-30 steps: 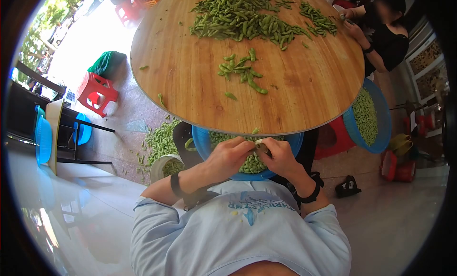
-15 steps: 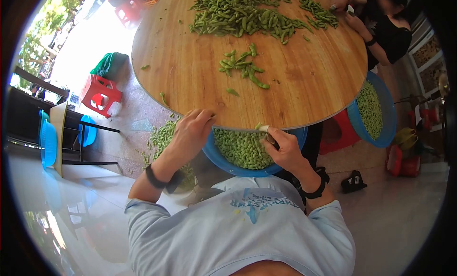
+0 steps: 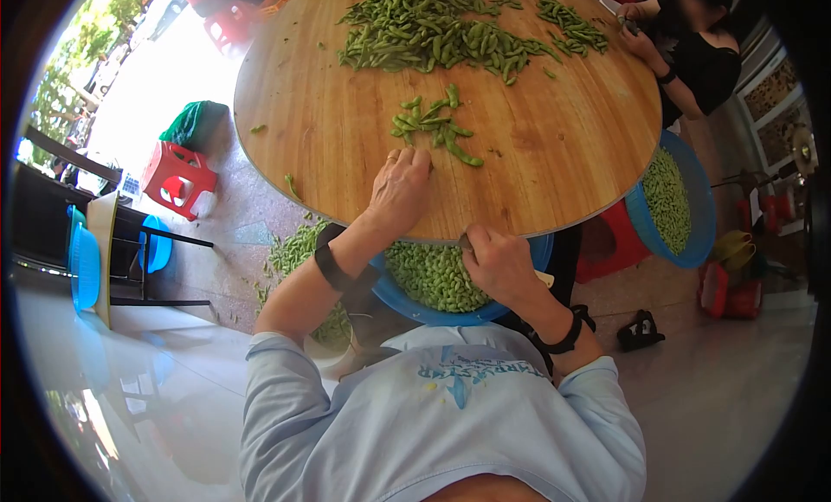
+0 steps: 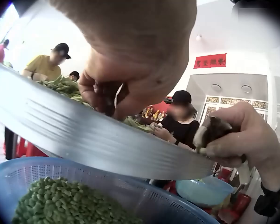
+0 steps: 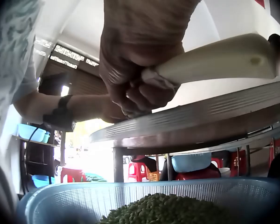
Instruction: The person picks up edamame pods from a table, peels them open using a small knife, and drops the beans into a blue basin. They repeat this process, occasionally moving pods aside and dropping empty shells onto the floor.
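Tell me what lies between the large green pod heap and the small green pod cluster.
The head view shows bare, round wooden tabletop between heap and cluster.

On my right wrist feed, the right hand (image 5: pixel 140 70) curls round a pale handle (image 5: pixel 219 60), its fingers (image 5: pixel 149 95) close to the ribbed edge of the worktop (image 5: pixel 196 114); I can't tell whether they touch. Below, I see green beans (image 5: pixel 163 210) piled in a blue basket (image 5: pixel 74 200). The left forearm (image 5: pixel 91 108), wearing a dark wristband (image 5: pixel 60 114), crosses behind.
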`<action>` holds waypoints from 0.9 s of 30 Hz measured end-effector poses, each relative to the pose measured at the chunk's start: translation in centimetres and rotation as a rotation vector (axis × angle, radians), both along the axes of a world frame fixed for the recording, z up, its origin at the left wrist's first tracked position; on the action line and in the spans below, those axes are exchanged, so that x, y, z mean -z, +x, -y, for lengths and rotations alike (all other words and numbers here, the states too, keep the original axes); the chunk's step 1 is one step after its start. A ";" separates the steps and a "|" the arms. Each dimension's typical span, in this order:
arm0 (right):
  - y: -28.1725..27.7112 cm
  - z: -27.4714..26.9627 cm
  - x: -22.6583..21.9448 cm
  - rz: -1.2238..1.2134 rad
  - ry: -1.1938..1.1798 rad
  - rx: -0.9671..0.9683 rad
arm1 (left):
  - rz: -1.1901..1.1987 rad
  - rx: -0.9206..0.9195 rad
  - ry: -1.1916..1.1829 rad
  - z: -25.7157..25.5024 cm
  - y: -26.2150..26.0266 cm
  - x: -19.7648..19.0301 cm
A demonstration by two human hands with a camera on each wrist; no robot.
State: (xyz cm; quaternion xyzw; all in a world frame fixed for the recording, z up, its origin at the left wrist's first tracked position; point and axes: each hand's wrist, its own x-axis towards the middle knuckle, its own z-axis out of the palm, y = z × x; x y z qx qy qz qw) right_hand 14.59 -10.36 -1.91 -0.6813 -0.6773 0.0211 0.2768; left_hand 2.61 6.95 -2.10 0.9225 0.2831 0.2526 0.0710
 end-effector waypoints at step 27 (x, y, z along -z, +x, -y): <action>0.5 2.4 0.0 -1.559 -0.179 -0.232 | 0.497 0.118 -1.537 7.0 -1.3 -2.1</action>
